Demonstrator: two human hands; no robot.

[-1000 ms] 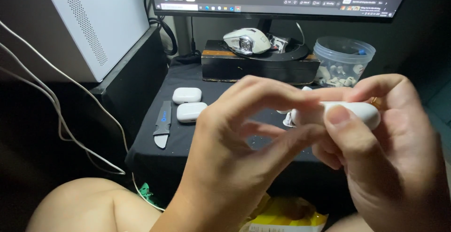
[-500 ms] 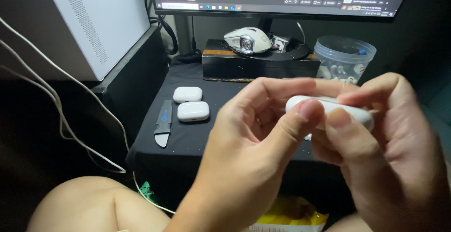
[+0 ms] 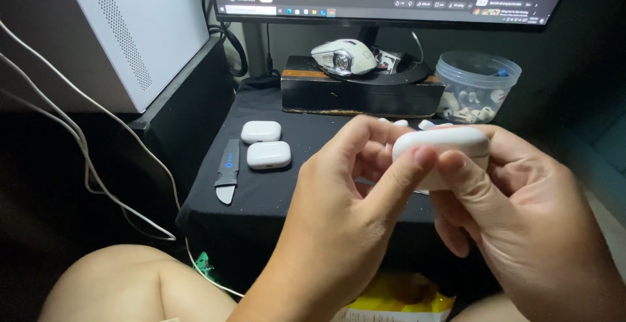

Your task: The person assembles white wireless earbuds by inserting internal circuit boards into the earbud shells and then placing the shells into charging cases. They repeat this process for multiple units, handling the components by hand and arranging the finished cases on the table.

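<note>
Both hands held one white earbud case (image 3: 441, 147) above the black desk (image 3: 313, 185). Left hand (image 3: 345, 204) pressed its thumb tip on the case's front edge; right hand (image 3: 515, 211) gripped it from the right and below. Half a second earlier the case sat lower between the fingers; it was now raised, lid shut, which suggests closing or inspection. Two similar cases (image 3: 264, 144) and a pry tool (image 3: 227, 178) lay on the desk, well apart.
</note>
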